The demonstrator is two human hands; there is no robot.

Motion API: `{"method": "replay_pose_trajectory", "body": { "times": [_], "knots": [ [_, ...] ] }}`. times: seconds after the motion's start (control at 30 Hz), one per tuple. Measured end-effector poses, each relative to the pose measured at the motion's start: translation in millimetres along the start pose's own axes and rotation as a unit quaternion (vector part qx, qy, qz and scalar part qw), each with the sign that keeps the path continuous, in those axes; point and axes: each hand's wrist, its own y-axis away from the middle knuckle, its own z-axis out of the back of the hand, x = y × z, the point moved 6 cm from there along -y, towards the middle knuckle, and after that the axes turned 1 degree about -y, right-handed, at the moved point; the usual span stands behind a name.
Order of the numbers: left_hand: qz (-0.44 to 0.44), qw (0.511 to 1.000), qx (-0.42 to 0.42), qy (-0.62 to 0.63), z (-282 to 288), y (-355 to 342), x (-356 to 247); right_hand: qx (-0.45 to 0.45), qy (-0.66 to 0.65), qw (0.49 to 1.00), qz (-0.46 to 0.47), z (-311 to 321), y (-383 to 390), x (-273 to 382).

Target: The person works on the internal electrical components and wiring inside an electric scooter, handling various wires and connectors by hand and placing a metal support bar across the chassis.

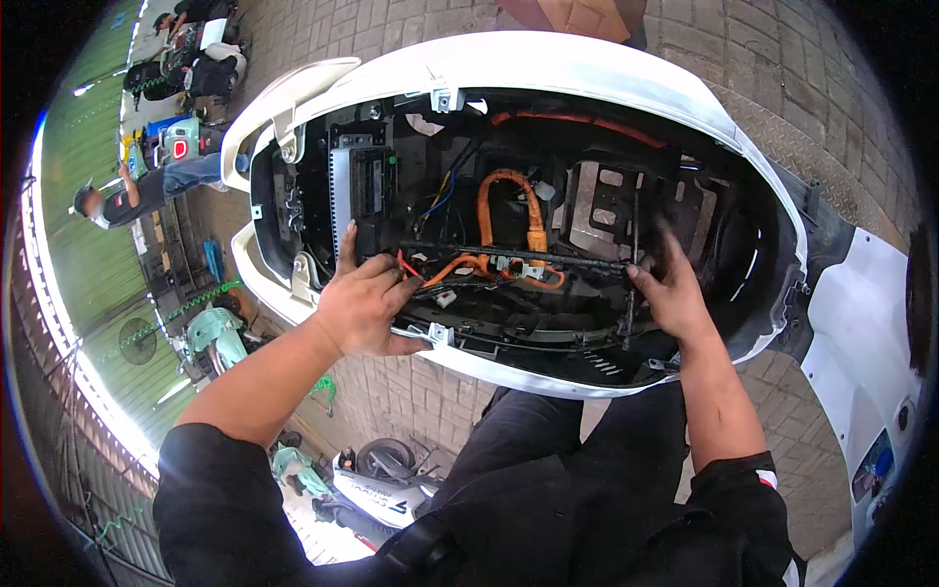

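Observation:
A white scooter body shell (587,54) lies in front of me, with its black inner frame and wiring exposed. My left hand (367,305) rests at its near left side, fingers spread, the thumb by the white rim and the fingertips beside a red wire. My right hand (675,296) reaches over the near right rim, thumb against the end of a long black harness (518,254). Its thumb and fingers are apart, the upper fingers blurred. Between my hands lie a thick orange cable (507,176) and its orange connector (536,242). A finned metal box (342,186) sits beyond my left hand.
A metal bracket with cutouts (597,210) is inside the shell at right. White panels (851,323) stand at far right. At left, another person (137,201) stands near more scooters. A white scooter (377,494) is parked behind my left arm. Paving bricks (411,401) cover the floor.

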Motion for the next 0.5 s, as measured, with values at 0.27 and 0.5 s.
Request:
{"method": "replay_pose_trajectory", "body": {
  "times": [0.27,0.5],
  "knots": [
    [0.002,1.000,0.002,-0.008,1,-1,0,0.081,-0.148,0.985,-0.016,-1,-3,-13],
    [0.004,1.000,0.006,-0.009,0,0,-1,0.021,0.161,0.975,0.153,2,3,17]
  ]
}}
